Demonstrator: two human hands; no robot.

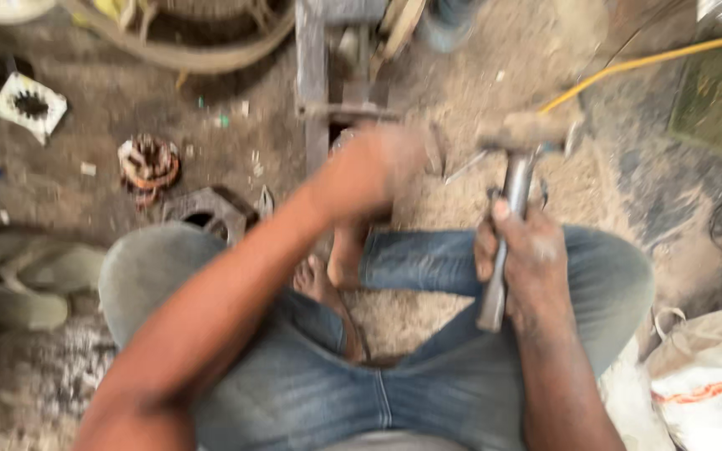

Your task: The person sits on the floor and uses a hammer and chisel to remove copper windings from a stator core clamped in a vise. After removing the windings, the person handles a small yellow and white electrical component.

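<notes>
I sit cross-legged on a dirt floor in blue jeans. My right hand [521,255] grips the metal handle of a hammer [518,159], whose head points up and away over the ground. My left hand [373,167] is blurred, reaching forward over a small round metal part [436,149] at the foot of a metal stand [315,100]; whether it holds the part I cannot tell. My bare feet [332,271] rest between my knees.
A copper-wound motor stator [149,164] and a grey metal housing [209,210] lie on the left. A white toothed ring [30,105] sits at far left. A yellow cable [653,60] runs upper right. A white sack [712,376] stands lower right. Sandals [18,284] lie left.
</notes>
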